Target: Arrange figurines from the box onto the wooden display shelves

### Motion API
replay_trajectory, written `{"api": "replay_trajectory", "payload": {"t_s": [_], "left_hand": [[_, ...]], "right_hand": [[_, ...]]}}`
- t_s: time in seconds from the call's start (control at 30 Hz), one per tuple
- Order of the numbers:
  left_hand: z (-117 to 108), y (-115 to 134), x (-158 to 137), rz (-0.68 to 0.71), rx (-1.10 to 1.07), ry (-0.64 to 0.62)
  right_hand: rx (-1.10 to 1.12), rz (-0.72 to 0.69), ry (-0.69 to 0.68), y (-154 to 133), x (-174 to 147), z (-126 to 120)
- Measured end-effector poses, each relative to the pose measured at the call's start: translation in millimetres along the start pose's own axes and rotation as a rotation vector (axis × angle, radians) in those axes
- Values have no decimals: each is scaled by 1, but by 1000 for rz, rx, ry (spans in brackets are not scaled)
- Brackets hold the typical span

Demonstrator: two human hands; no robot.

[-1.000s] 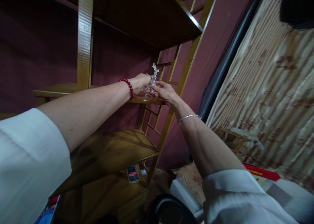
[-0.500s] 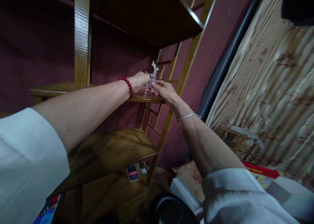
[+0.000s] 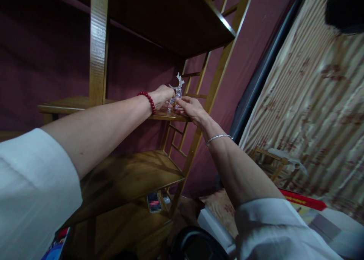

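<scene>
A clear, glassy deer figurine (image 3: 178, 93) with pale branching antlers stands upright at the right end of a wooden shelf (image 3: 162, 115). My left hand (image 3: 164, 94), with a red bead bracelet at the wrist, grips it from the left; its fingertips are partly hidden behind the figurine. From the right, my right hand (image 3: 191, 107) pinches the lower body between thumb and fingers. A silver bangle circles that wrist. The figurine's feet are at the shelf surface, close to the front edge.
A wooden upright (image 3: 99, 43) rises left of my hands, and an upper shelf board (image 3: 170, 21) hangs overhead. Lattice bars (image 3: 196, 83) close the right side. Below are a lower shelf (image 3: 133, 169) and a blurred-out dark item (image 3: 154, 202). A patterned curtain (image 3: 321, 85) hangs at right.
Both hands stay on the figurine in nearly the same place. The whole view has shifted slightly, with the shelf appearing a little lower and to the right.
</scene>
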State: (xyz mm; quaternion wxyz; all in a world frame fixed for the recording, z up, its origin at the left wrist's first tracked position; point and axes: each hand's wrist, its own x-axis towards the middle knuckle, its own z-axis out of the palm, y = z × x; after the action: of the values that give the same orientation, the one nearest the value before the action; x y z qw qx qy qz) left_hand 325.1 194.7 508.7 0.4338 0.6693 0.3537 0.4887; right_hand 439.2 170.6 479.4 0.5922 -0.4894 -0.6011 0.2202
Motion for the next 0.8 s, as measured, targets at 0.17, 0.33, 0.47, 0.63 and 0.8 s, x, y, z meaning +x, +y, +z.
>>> {"api": "replay_trajectory", "payload": {"t_s": [0.17,0.33,0.47,0.63,0.8], "left_hand": [[0,-1,1,14,0,7],[0,-1,-2,14,-7,24],[0,0,-4,16,-6,21],[1,1,-6,14,2,35],[1,1,-6,18,-2,35]], "right_hand": [[-2,-7,5,0,-1,0],[6,-4,0,0,-1,0],[15,-5,-1,0,0,-1],[27,-22,-7,4,3,-2],[27,-41,11,6,5,-3]]}}
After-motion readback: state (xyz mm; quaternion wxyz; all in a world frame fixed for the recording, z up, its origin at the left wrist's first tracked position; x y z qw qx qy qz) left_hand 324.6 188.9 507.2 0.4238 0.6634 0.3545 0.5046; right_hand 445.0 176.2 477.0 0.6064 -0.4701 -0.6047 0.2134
